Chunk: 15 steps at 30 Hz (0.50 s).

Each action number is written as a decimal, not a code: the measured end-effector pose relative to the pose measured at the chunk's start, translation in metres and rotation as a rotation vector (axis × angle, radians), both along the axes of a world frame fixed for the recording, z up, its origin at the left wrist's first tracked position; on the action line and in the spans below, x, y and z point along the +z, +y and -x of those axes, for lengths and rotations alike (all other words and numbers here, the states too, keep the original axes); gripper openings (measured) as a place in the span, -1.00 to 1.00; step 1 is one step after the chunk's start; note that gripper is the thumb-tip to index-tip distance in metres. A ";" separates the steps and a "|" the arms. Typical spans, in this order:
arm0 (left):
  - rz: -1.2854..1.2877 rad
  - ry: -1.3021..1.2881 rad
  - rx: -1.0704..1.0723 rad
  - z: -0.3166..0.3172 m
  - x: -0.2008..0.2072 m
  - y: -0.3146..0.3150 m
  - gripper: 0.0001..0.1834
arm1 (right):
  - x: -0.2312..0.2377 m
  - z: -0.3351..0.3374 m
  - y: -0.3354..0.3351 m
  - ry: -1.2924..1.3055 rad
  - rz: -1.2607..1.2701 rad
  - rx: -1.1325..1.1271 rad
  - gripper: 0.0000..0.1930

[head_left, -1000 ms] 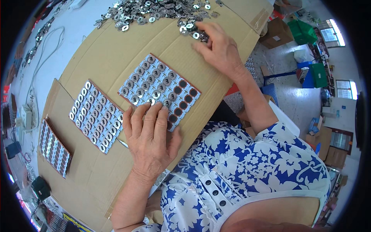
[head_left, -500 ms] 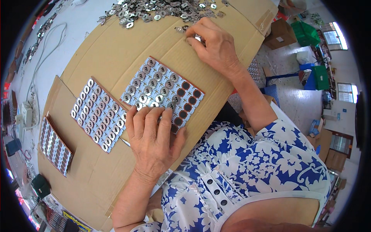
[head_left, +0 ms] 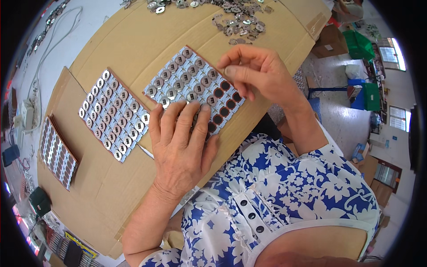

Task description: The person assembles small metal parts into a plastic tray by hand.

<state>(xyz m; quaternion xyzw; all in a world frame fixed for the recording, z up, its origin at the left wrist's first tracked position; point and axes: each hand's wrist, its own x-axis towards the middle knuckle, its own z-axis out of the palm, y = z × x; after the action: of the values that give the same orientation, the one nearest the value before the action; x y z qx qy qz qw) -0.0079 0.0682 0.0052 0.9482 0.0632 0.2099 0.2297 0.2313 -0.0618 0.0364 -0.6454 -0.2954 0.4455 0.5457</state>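
Note:
A light-blue panel (head_left: 227, 95) lies tilted on the cardboard, bearing rows of small round metal pieces (head_left: 179, 85). Bare dark circles (head_left: 231, 103) show along its right side. My left hand (head_left: 180, 144) rests with fingers stretched and slightly apart over the panel's near edge, covering part of the rows. Above the panel's right edge is my right hand (head_left: 262, 75), thumb and forefinger brought together. Whatever sits between those fingertips is too small to make out. To the left, a second panel (head_left: 113, 118) is covered with similar metal pieces.
Cardboard (head_left: 93, 191) covers the work surface. Loose metal pieces (head_left: 244, 24) are heaped at its far side. A stack of panels (head_left: 58, 153) lies at the far left, near a pale cable (head_left: 42, 84). Green crates (head_left: 358, 44) and a carton (head_left: 330, 42) stand off to the right.
My right hand has come from the loose metal pieces back toward me, to the panel's right edge. The left hand stays on the panel. The view has shifted slightly.

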 end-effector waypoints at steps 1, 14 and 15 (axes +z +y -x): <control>0.003 0.005 -0.002 -0.001 0.000 0.000 -0.31 | -0.001 0.004 -0.002 0.005 0.003 -0.002 -0.81; -0.019 0.061 -0.007 0.001 -0.005 0.001 -0.32 | -0.017 0.020 -0.008 -0.609 -0.007 0.112 -0.90; -0.034 0.053 -0.019 0.001 -0.007 0.001 -0.31 | -0.018 0.020 -0.008 -0.592 -0.012 0.109 -0.89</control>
<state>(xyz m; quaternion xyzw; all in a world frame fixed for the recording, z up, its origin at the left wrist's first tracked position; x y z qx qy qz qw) -0.0085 0.0688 -0.0019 0.9578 0.0564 0.1836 0.2139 0.2110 -0.0700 0.0180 -0.7272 -0.4782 0.2649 0.4151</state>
